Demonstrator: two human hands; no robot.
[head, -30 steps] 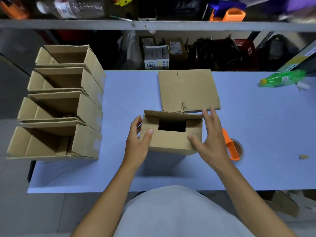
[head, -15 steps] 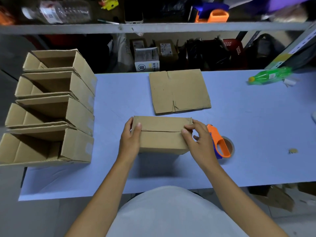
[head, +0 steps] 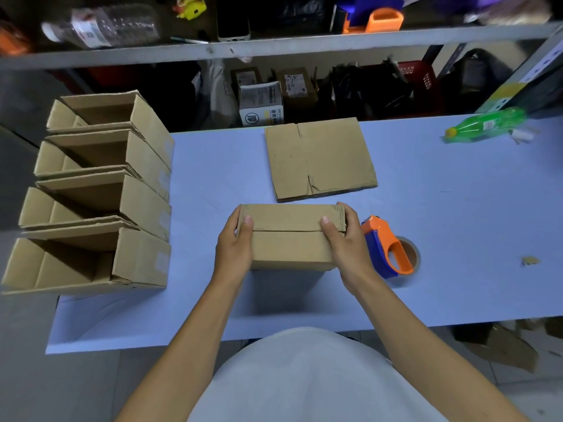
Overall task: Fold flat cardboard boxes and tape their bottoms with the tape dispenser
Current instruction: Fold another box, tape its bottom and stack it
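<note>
cardboard box [head: 291, 239] stands on the blue table [head: 457, 223], flaps closed; left hand [head: 233, 249] and right hand [head: 344, 242] grip its ends, thumbs pressing the flaps, beside the tape dispenser [head: 387, 248].

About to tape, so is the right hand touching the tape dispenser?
Apart. The head view shows the right hand gripping the box, with blue table visible between it and the dispenser.
</note>
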